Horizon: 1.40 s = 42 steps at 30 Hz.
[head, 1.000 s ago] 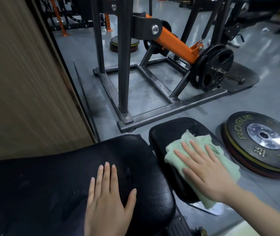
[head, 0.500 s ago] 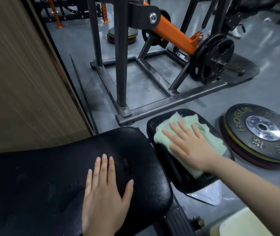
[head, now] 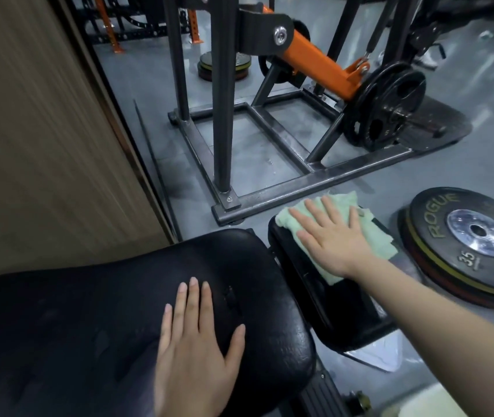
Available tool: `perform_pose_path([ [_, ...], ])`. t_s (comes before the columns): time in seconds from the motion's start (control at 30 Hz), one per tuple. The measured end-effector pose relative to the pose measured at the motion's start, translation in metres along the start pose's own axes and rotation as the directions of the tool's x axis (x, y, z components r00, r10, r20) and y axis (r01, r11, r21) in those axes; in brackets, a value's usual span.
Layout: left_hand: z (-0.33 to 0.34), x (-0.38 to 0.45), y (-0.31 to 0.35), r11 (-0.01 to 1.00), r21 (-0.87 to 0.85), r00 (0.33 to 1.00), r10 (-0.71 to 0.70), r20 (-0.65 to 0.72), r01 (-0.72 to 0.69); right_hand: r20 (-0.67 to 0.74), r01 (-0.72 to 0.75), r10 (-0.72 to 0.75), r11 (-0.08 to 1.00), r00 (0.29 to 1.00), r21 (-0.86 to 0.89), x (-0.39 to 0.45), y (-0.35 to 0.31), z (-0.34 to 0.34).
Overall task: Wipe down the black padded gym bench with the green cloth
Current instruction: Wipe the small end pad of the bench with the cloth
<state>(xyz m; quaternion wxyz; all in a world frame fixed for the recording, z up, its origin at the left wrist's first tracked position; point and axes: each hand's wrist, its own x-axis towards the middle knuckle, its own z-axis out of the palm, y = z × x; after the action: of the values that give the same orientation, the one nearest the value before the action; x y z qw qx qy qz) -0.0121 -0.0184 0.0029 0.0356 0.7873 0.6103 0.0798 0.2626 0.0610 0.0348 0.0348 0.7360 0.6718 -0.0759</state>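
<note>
The right hand [head: 334,236], fingers straight and spread, is pressing the cloth [head: 369,233] flat on the far end of the small pad [head: 308,281] to wipe it, while the left hand [head: 194,347], open and holding nothing, is bracing on the bench [head: 89,311].

The left hand [head: 193,353] runs off the 6 o'clock edge at the wrist, and the big back pad [head: 74,326] gets cropped at 9 and 6 o'clock. The right hand [head: 334,239] covers most of the green cloth [head: 381,239]. At 3 o'clock, the edge chops off part of the Rogue plate [head: 450,236] lettering.
</note>
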Motion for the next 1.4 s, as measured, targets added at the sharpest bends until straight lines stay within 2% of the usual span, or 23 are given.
perform_pose_path([
  [0.17,0.0,-0.001,0.0,1.0,0.006,1.0,0.006,-0.002,-0.006,-0.026,0.091,-0.092,0.996,0.995,-0.017,-0.062,0.001,0.009],
  [0.23,0.001,-0.001,-0.001,1.0,0.016,1.0,0.002,-0.002,-0.002,-0.019,0.083,-0.083,0.996,0.996,0.011,-0.084,0.011,0.011],
  [0.37,0.001,-0.002,-0.001,1.0,0.03,1.0,-0.002,-0.013,0.002,-0.007,-0.104,0.104,0.994,0.995,0.035,-0.071,0.028,0.006],
  [0.43,0.002,-0.002,-0.001,0.999,0.039,1.0,-0.002,-0.02,0.003,-0.002,-0.237,0.238,0.969,0.971,0.071,-0.045,0.024,0.001],
  [0.5,0.002,-0.002,-0.001,0.999,0.048,1.0,-0.002,-0.025,0.003,0.005,-0.295,0.296,0.95,0.955,0.107,-0.019,0.011,-0.002],
  [0.57,0.002,-0.001,-0.001,0.999,0.051,1.0,-0.003,-0.028,0.004,0.008,-0.251,0.251,0.963,0.968,0.103,-0.002,-0.007,-0.003],
  [0.67,0.002,-0.002,0.0,0.999,0.05,1.0,-0.003,-0.019,0.004,0.008,-0.097,0.097,0.993,0.995,0.066,-0.001,-0.025,-0.002],
  [0.77,0.001,-0.001,0.0,1.0,0.031,1.0,0.003,-0.016,-0.003,-0.007,0.024,-0.024,1.0,1.0,-0.004,-0.04,-0.025,0.005],
  [0.87,0.0,-0.001,0.0,1.0,0.0,1.0,-0.003,-0.009,0.003,-0.096,0.111,-0.116,0.992,0.989,-0.058,-0.093,-0.011,0.021],
  [0.97,0.001,-0.002,0.0,1.0,-0.012,1.0,-0.007,0.001,0.007,-0.074,0.095,-0.094,0.995,0.993,0.004,-0.11,0.014,0.022],
  [1.07,0.0,-0.002,0.0,1.0,-0.009,1.0,-0.006,-0.004,0.006,-0.054,-0.045,0.046,0.999,0.997,0.029,-0.082,0.019,0.014],
  [1.17,-0.001,-0.002,0.0,1.0,-0.017,1.0,-0.004,-0.008,0.004,-0.034,-0.162,0.164,0.985,0.986,0.054,-0.042,-0.005,0.006],
  [1.27,0.0,0.0,0.0,0.999,-0.043,1.0,-0.01,-0.009,0.01,-0.026,-0.085,0.085,0.996,0.996,0.017,-0.03,-0.027,0.007],
  [1.4,0.002,0.003,-0.002,0.997,-0.079,1.0,-0.004,-0.015,0.003,0.021,0.079,-0.079,0.996,0.997,-0.03,-0.032,-0.015,0.008],
])
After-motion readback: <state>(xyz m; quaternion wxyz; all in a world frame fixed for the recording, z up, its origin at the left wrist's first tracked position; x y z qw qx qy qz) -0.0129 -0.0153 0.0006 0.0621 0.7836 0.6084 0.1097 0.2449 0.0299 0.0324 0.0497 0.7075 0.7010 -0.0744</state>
